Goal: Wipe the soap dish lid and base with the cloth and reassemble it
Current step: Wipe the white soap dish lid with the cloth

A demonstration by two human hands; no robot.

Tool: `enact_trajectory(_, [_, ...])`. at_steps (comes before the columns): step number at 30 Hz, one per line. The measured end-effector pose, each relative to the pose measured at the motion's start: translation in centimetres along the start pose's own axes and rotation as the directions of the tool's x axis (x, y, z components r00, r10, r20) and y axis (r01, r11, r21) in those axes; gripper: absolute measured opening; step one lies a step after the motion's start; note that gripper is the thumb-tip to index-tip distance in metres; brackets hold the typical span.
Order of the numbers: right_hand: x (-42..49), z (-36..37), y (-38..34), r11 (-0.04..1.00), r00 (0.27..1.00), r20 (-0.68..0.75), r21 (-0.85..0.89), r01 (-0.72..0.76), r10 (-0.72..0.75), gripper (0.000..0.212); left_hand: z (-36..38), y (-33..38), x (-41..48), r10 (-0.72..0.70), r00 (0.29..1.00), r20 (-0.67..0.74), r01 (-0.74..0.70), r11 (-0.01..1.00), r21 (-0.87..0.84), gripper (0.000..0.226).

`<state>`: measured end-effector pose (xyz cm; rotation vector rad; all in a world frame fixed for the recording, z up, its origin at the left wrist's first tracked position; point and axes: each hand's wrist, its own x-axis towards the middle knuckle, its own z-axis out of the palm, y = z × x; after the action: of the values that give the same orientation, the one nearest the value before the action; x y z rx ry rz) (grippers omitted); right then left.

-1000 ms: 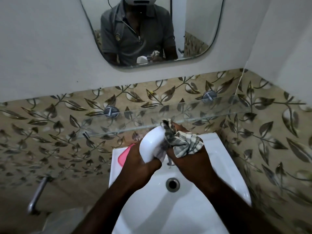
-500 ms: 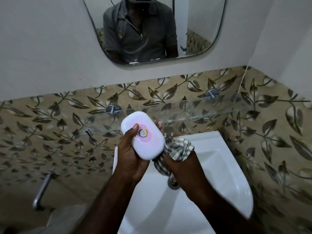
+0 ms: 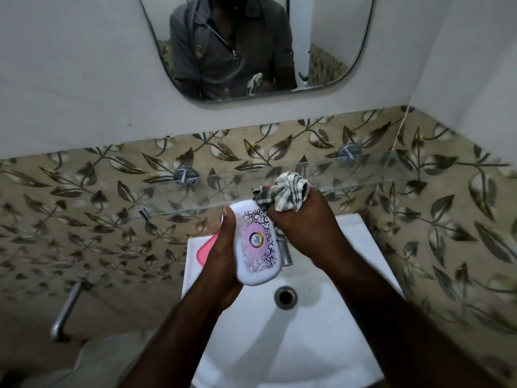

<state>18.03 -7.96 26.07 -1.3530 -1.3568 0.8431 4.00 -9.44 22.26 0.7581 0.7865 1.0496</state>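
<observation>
My left hand [image 3: 221, 259] grips a white soap dish lid [image 3: 257, 245] with a pink patterned label facing up, over the back of the sink. My right hand [image 3: 305, 225] is closed on a bunched checked cloth [image 3: 285, 194], which touches the lid's far right corner. A pink soap dish base [image 3: 205, 249] lies on the sink's back left ledge, mostly hidden behind my left hand.
The white sink [image 3: 349, 275] has a drain hole [image 3: 285, 296] and a tap [image 3: 286, 254] partly hidden under my hands. A glass shelf [image 3: 349, 180] runs along the tiled wall just above. A mirror [image 3: 251, 46] hangs higher. A metal pipe [image 3: 67, 309] sticks out at lower left.
The lid has turned label side up and dropped lower over the sink. My right hand with the cloth rose from below the lid to its far right corner.
</observation>
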Motion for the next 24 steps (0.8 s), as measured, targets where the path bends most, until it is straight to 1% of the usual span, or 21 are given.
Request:
enact_trajectory(2, [-0.4, 0.3, 0.2, 1.000, 1.000, -0.016, 0.018, 0.005, -0.005, 0.018, -0.1, 0.3, 0.2, 0.015, 1.000, -0.022, -0.016, 1.000, -0.013, 0.074])
enact_trajectory(4, [-1.1, 0.5, 0.7, 0.999, 1.000, -0.021, 0.032, -0.018, 0.019, 0.009, -0.3, 0.4, 0.5, 0.045, 0.996, -0.082, -0.050, 0.997, -0.065, 0.076])
enact_trajectory(6, [-2.1, 0.7, 1.5, 0.999, 0.999, -0.019, 0.030, -0.042, 0.042, 0.012, -0.5, 0.4, 0.8, 0.064, 0.989, -0.131, -0.080, 0.989, -0.124, 0.076])
enact_trajectory(8, [-3.1, 0.8, 1.9, 0.998, 0.998, 0.011, 0.012, -0.061, 0.061, 0.008, -0.6, 0.4, 1.0, 0.075, 0.985, -0.156, -0.100, 0.982, -0.160, 0.075])
enact_trajectory(12, [-4.5, 1.0, 2.5, 0.989, 0.990, 0.058, 0.065, -0.131, 0.128, 0.005, -0.8, 1.3, 1.5, 0.146, 0.963, -0.225, -0.187, 0.967, -0.174, 0.064])
enact_trajectory(14, [-5.3, 1.3, 2.5, 0.972, 0.985, 0.038, 0.161, -0.172, 0.168, 0.009, -0.8, 1.8, 1.9, 0.215, 0.936, -0.278, -0.271, 0.945, -0.182, 0.060])
enact_trajectory(16, [-6.2, 2.1, 2.0, 0.928, 0.970, 0.035, 0.285, -0.242, 0.242, 0.012, -0.1, 1.9, 2.2, 0.286, 0.905, -0.316, -0.349, 0.923, -0.163, 0.056])
enact_trajectory(18, [-6.9, 2.9, 1.3, 0.887, 0.962, 0.047, 0.378, -0.265, 0.268, 0.009, 0.8, 1.5, 2.3, 0.323, 0.892, -0.317, -0.385, 0.910, -0.157, 0.050])
enact_trajectory(19, [-7.0, 3.3, 1.0, 0.873, 0.964, 0.051, 0.416, -0.256, 0.259, 0.014, 1.1, 1.2, 2.2, 0.340, 0.888, -0.310, -0.400, 0.903, -0.156, 0.048])
enact_trajectory(21, [-6.5, 3.4, 0.9, 0.812, 0.967, 0.079, 0.529, -0.248, 0.244, 0.022, 1.4, 0.5, 1.8, 0.320, 0.909, -0.267, -0.373, 0.910, -0.181, 0.050])
enact_trajectory(23, [-5.4, 2.7, 0.7, 0.728, 0.965, 0.122, 0.636, -0.254, 0.230, 0.022, 1.3, -0.5, 1.4, 0.262, 0.944, -0.201, -0.300, 0.935, -0.190, 0.054])
enact_trajectory(24, [-4.7, 2.1, 0.5, 0.707, 0.969, 0.113, 0.666, -0.237, 0.219, 0.022, 1.3, -0.9, 1.3, 0.238, 0.955, -0.178, -0.270, 0.946, -0.182, 0.053])
